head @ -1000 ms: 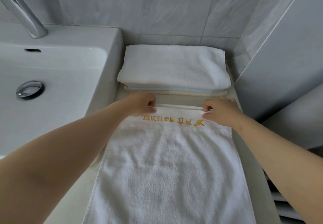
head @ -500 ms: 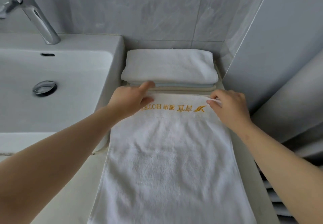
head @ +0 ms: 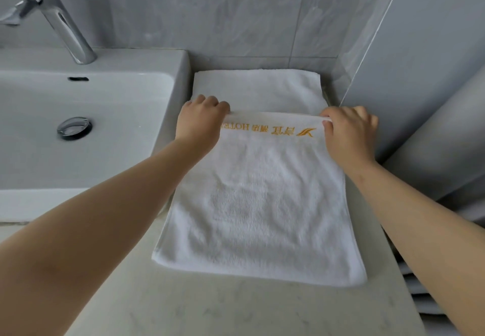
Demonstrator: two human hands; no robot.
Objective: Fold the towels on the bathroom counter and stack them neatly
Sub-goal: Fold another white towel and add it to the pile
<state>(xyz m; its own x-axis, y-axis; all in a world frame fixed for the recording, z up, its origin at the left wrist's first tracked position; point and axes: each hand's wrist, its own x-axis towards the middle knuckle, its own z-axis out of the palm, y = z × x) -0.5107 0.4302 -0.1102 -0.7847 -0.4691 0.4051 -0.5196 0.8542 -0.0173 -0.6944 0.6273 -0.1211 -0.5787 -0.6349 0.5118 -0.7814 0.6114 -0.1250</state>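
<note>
- The white towel (head: 262, 204) lies flat on the surface (head: 236, 309), centre of frame, its far edge just beside the folded stack (head: 258, 89).
- The left hand (head: 202, 125) and the right hand (head: 349, 133) pinch its far corners with curled fingers (head: 210, 101).
- It seems soft, light and limp; the corners are the best hold.

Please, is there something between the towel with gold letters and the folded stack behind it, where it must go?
Nothing visible. The left hand and right hand grip the lettered towel at its far edge, which meets the front of the folded stack; no object lies between.

White towel (head: 262, 204), gold lettering (head: 267, 131)
</note>
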